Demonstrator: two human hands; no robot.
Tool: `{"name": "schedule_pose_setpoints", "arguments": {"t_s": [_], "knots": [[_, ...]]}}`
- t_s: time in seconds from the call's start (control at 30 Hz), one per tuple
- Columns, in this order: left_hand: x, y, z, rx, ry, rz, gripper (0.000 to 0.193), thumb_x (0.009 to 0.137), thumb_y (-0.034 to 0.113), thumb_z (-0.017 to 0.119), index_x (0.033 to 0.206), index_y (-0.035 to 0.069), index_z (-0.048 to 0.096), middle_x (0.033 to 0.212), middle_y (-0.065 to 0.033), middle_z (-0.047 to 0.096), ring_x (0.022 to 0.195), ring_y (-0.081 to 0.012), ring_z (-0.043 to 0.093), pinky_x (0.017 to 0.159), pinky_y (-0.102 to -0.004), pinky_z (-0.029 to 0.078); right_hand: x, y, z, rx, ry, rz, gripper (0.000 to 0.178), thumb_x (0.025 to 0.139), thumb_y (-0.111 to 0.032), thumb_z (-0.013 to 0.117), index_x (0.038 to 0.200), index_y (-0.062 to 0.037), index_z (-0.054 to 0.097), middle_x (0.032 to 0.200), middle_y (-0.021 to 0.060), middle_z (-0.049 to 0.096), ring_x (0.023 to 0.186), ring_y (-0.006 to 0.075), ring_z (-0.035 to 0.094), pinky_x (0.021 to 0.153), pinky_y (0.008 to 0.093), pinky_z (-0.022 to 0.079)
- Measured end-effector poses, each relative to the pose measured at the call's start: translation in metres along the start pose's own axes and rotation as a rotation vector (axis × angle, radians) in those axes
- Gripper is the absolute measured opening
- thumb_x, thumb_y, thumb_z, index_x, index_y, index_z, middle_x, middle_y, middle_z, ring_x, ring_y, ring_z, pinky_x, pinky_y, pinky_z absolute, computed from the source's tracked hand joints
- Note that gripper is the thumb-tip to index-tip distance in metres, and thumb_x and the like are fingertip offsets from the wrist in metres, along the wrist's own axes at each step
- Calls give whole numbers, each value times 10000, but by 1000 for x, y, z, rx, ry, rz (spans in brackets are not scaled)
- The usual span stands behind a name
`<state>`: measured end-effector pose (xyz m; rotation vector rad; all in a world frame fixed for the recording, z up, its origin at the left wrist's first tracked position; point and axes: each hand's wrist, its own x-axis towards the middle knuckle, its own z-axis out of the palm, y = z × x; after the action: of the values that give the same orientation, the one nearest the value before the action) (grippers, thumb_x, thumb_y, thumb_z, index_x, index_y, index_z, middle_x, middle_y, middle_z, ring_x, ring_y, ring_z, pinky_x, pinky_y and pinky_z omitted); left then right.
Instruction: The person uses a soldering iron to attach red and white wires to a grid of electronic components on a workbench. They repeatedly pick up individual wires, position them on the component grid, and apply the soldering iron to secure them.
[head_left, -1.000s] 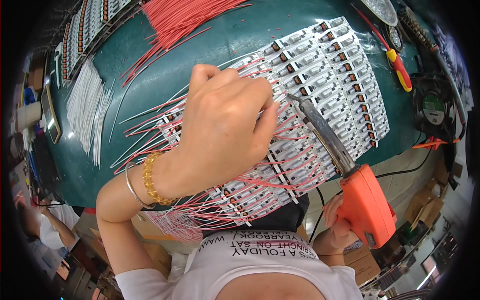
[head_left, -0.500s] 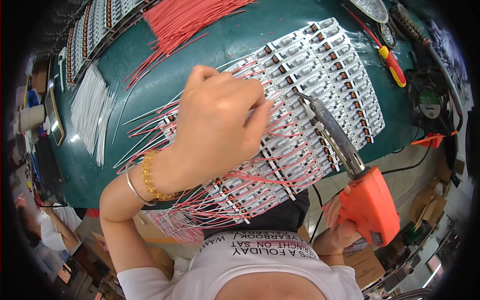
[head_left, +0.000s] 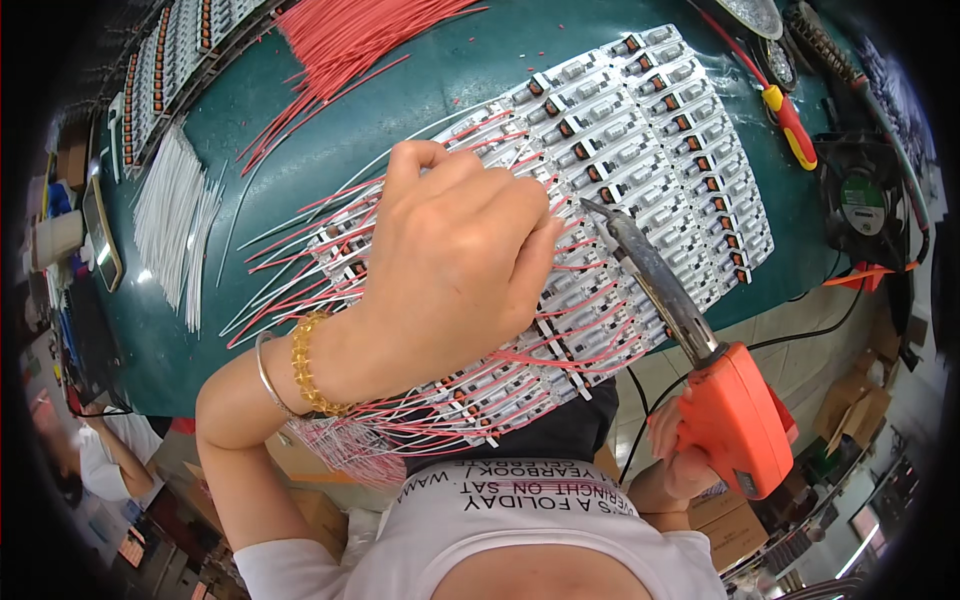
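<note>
My left hand (head_left: 462, 255) is closed above a panel of small white circuit boards (head_left: 610, 150), its thumb and fingers bent together. Its fingertips are turned away, so what they pinch is hidden. Red and white wires (head_left: 300, 250) run out around this hand, many of them joined to the boards. My right hand (head_left: 680, 450) grips the handle of an orange-red soldering gun (head_left: 745, 420). The gun's dark tip points up and left, ending at the boards just right of my left fingers; whether it touches them I cannot tell.
Bundles of loose red wires (head_left: 345, 45) and white wires (head_left: 180, 220) lie on the green mat (head_left: 290, 180). More board panels (head_left: 180, 70) stand far left. A red-and-yellow screwdriver (head_left: 790, 128), a coiled holder (head_left: 820, 40) and a black fan (head_left: 862, 205) are at right.
My left hand has shifted slightly right and down. The soldering gun has dropped a little, its tip now lower and closer to my left fingers. The panel appears slightly shifted in view.
</note>
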<state>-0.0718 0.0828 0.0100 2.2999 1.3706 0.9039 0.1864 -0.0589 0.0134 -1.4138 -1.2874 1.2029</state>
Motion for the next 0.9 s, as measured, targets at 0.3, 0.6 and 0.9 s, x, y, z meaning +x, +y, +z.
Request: {"name": "schedule_pose_setpoints", "arguments": {"t_s": [0.3, 0.6, 0.9], "knots": [[-1, 1, 4, 14, 33, 12, 167, 726, 15, 716, 677, 76, 568, 620, -21, 546, 599, -203, 496, 725, -366, 357, -6, -1, -6, -94, -17, 89, 584, 773, -652, 662, 728, -75, 580, 666, -14, 548, 644, 141, 530, 589, 294, 405], [-1, 2, 4, 44, 5, 14, 157, 740, 24, 721, 684, 73, 582, 628, -19, 555, 600, -202, 498, 731, -360, 358, -1, 4, 10, -28, 136, -77, 944, 796, -670, 600, 1221, 144, 380, 475, -27, 428, 371, 83, 409, 393, 222, 382], [-3, 8, 4, -20, -5, -18, 108, 736, 51, 735, 724, 83, 632, 670, -8, 597, 666, -183, 528, 766, -353, 350, -12, -1, -1, 62, 80, 32, 899, 807, -668, 590, 1219, 113, 423, 476, -26, 430, 375, 86, 406, 388, 231, 365]]}}
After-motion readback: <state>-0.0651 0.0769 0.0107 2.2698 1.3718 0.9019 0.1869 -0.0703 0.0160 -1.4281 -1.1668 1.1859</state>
